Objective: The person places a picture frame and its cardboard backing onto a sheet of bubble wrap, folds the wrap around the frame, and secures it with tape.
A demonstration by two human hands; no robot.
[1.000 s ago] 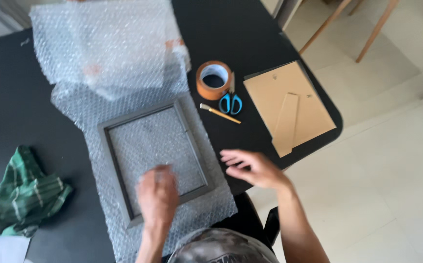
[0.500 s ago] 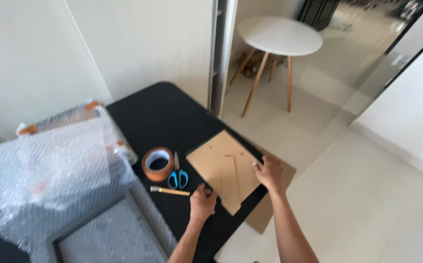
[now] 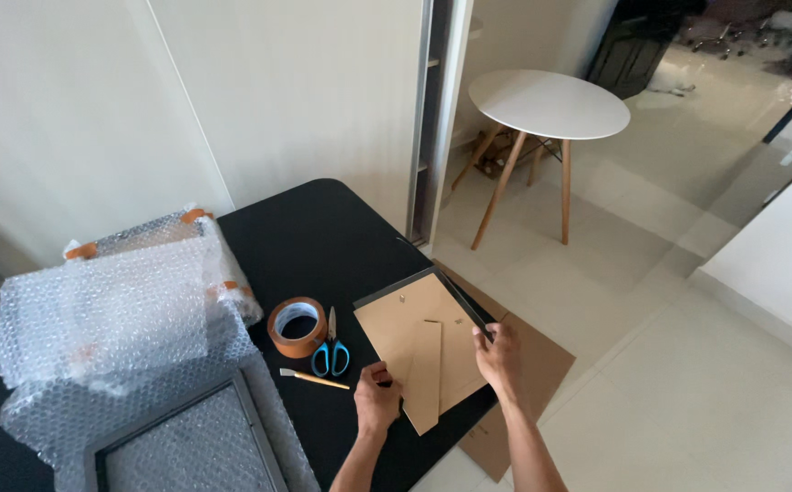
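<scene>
A brown picture-frame backing board with a dark rim and a fold-out stand lies near the right edge of the black table, its right side tilted up. My left hand grips its near left corner. My right hand holds its right edge. A grey picture frame rests on bubble wrap at the lower left.
An orange tape roll, blue-handled scissors and a small brush lie left of the board. A wrapped bundle sits behind them. A cardboard sheet lies on the tiled floor. A white round table stands beyond.
The view swung up from the grey frame to the table's right side. Both hands left the frame, took hold of the backing board, and its right edge now lifts off the table.
</scene>
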